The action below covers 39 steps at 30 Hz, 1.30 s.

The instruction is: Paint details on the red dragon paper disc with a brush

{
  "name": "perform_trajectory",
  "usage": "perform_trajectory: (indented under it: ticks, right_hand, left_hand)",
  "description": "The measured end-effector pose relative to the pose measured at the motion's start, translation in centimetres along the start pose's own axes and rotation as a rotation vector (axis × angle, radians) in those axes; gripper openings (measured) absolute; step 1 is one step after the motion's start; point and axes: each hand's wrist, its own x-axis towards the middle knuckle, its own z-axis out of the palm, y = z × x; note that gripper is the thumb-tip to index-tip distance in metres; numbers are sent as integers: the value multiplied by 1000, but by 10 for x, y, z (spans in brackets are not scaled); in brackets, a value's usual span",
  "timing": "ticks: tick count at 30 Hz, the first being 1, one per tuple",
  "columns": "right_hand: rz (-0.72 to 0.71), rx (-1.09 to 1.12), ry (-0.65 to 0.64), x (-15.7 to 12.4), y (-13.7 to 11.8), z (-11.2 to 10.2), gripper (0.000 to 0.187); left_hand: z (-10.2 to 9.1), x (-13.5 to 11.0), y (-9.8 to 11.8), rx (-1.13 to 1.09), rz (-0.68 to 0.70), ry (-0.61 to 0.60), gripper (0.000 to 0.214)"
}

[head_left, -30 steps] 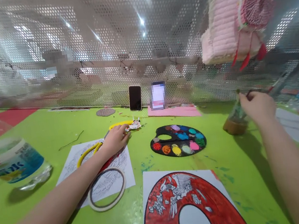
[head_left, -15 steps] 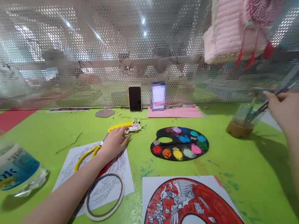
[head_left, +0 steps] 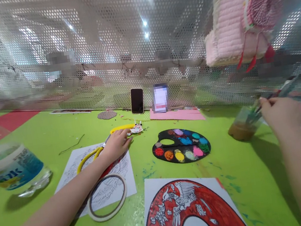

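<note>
Head-cam view over a bright green bench [head_left: 254, 203], both forearms reaching fwd from the bottom corners.

L hand [head_left: 116, 145] lies palm-down, fingers slightly curled, over yellow-handled metal scissors [head_left: 85, 156]; can't tell if it's gripping them. The scissors lie diagonally, the yellow finger loop nearer the body & to the left, the metal blade running fwd-right under the palm. They sit on a white sheet of black line art [head_left: 70, 171]. A small cut-paper figure [head_left: 136, 129] is just beyond the fingertips.

R hand [head_left: 282, 114] is closed in a pinch on a thin dark paintbrush [head_left: 268, 99], its long axis running roughly crosswise, tip end toward a clear glass jar of murky brown water holding more brushes [head_left: 241, 130], just left of the hand. The R hand is far nearer the jar than the L.

Between the hands: black oval palette of bright paints [head_left: 180, 145]. Nearer the body: red-painted ring on white paper, w/ a white bird design [head_left: 178, 209].
</note>
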Motion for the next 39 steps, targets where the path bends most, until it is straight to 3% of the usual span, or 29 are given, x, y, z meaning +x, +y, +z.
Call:
perform_trajectory:
  ticks: [5, 10, 17, 25, 39]
  right_hand:
    - [46, 18, -99, -4, -6, -4, 37]
    - [95, 19, -65, -9, -12, -7, 42]
    - [28, 119, -149, 0, -8, -12, 33]
    - [1, 132, -173, 4, -7, -12, 30]
    - [127, 121, -123, -4, -8, -11, 35]
  left_hand:
    - [1, 0, -1, 1, 8, 6, 28]
    - [2, 0, -3, 0, 13, 8, 29]
    - [4, 1, -4, -6, 15, 9, 29]
    - [5, 1, -5, -23, 10, 22, 29]
    - [1, 0, -2, -10, 14, 10, 31]
